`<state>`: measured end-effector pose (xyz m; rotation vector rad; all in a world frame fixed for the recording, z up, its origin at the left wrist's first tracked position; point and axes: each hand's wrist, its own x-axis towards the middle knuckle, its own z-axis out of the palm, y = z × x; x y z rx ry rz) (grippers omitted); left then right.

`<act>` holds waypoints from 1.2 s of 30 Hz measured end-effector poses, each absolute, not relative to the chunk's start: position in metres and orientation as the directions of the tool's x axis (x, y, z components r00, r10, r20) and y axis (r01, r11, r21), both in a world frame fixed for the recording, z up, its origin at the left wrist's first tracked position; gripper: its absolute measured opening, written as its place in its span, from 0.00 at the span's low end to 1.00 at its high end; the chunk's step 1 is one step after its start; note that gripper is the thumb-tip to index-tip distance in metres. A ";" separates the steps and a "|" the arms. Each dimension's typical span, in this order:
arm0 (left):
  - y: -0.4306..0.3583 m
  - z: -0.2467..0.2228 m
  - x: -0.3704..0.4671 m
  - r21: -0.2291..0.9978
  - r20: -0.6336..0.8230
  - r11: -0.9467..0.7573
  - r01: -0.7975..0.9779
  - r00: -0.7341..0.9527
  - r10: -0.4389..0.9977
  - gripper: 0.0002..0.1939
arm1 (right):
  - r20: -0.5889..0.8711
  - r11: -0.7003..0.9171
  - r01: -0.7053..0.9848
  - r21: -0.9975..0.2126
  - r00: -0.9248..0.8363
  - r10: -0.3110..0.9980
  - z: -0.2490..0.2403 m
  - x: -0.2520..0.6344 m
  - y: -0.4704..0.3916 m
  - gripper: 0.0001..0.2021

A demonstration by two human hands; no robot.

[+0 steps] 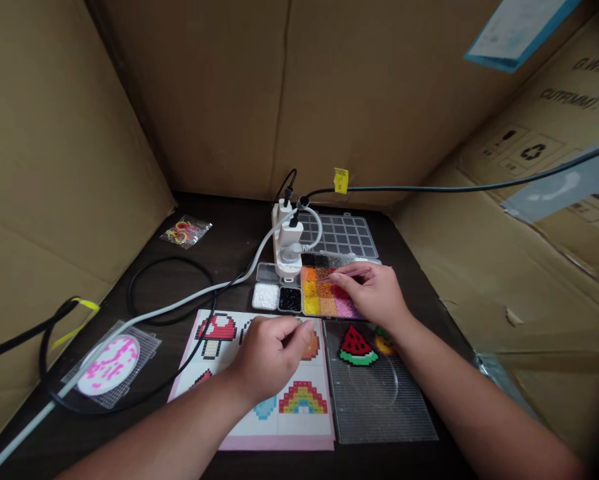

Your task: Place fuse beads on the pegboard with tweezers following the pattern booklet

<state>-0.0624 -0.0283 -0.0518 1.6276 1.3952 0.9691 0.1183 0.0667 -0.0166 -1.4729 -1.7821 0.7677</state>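
My right hand (pixel 375 291) pinches a pair of pink tweezers (pixel 352 273), held over the compartment box of small coloured beads (pixel 325 306). Loosely curled into a fist, my left hand (pixel 274 353) rests on the pattern sheet (pixel 247 420), and I see nothing in it. Pixel pictures of a mushroom, a rainbow and other motifs are printed on that sheet. To its right lies a clear pegboard (pixel 364 413) bearing a watermelon slice of beads (pixel 358 347). A second orange and yellow bead piece (pixel 384 343) is partly covered by my right forearm.
Small boxes of white beads (pixel 266 296) and black beads (pixel 290 299) stand left of the bead box. Behind them is a white power strip (pixel 286 247) with cables crossing the table. A pegboard with a pink-and-white disc (pixel 109 367) and a plastic packet (pixel 185 231) lie left. Cardboard walls surround everything.
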 end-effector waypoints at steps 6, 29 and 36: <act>-0.030 -0.052 -0.063 0.914 0.065 -0.109 0.391 0.125 0.990 0.24 | 0.130 0.176 0.578 -0.797 -0.121 0.984 -0.017 0.119 0.066 0.08; -0.029 -0.050 -0.063 0.917 0.067 -0.106 0.384 0.114 0.991 0.24 | 0.254 0.226 0.374 -0.899 0.027 0.967 0.005 0.142 0.056 0.07; -0.029 -0.050 -0.064 0.896 0.086 -0.119 0.429 0.097 0.992 0.24 | 0.232 0.167 0.247 -0.954 0.267 0.935 0.016 0.200 0.002 0.04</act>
